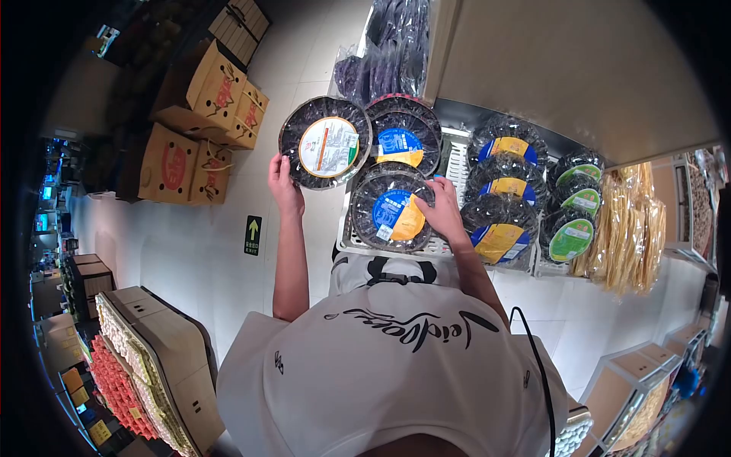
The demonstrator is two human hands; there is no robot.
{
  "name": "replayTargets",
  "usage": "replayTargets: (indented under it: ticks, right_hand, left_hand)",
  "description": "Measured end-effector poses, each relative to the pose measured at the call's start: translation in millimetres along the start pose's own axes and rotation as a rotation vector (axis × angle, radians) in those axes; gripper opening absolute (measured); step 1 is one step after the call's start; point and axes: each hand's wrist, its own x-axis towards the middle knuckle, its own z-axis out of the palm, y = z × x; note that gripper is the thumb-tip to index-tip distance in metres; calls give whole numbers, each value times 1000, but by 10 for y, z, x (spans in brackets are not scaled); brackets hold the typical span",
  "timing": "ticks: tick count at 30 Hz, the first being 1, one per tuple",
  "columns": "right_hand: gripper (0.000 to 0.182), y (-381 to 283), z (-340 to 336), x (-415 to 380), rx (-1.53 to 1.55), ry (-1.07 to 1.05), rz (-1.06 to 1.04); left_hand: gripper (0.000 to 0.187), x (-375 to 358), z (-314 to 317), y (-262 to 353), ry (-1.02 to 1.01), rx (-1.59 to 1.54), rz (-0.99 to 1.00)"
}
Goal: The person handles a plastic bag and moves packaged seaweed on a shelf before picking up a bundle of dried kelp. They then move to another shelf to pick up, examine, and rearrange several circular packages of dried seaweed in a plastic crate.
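My left hand (285, 189) grips the lower left edge of a round, clear-wrapped pack of dark dried food (293, 135) with a white, orange-rimmed label. This pack is raised to the left of the white slotted crate (352, 242). My right hand (445, 207) holds the right edge of a second round pack (365, 206) with a blue and yellow label, its thumb over the label. Behind that lies another round pack with the same label colours (400, 145). The pack's underside and some right fingertips are hidden.
To the right stand rows of blue-yellow packs (502, 241), green-labelled packs (571, 234) and bagged pale yellow strips (620, 228). Purple-dark bags (396, 53) lie at the back. Cardboard boxes (171, 160) are stacked left; a wooden display stand (164, 350) is lower left.
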Motion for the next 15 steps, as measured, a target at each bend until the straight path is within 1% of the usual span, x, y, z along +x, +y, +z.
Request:
replayTargets:
  ticks: [3, 4, 7, 8, 11, 12, 15]
  right_hand:
    - [80, 4, 59, 113, 190, -85, 107]
    - [98, 31, 70, 165, 138, -150, 138]
    - [105, 201, 218, 262, 314, -215, 277]
    - [111, 294, 286, 311, 370, -242, 335]
    - [104, 341, 238, 370, 490, -285, 394]
    - [88, 282, 101, 420, 737, -503, 428]
    - [72, 190, 72, 291, 752, -368, 359]
  left_hand:
    - [23, -5, -7, -21, 1, -1, -5]
    - [22, -7, -8, -31, 8, -10, -8]
    - [22, 13, -28, -58, 13, -28, -12]
    - [22, 16, -49, -62, 5, -23, -12]
    - [23, -13, -39, -28, -17, -16, -11]
    - [24, -21, -31, -19, -24, -15, -10]
    - [25, -8, -70, -41, -12, -7, -9]
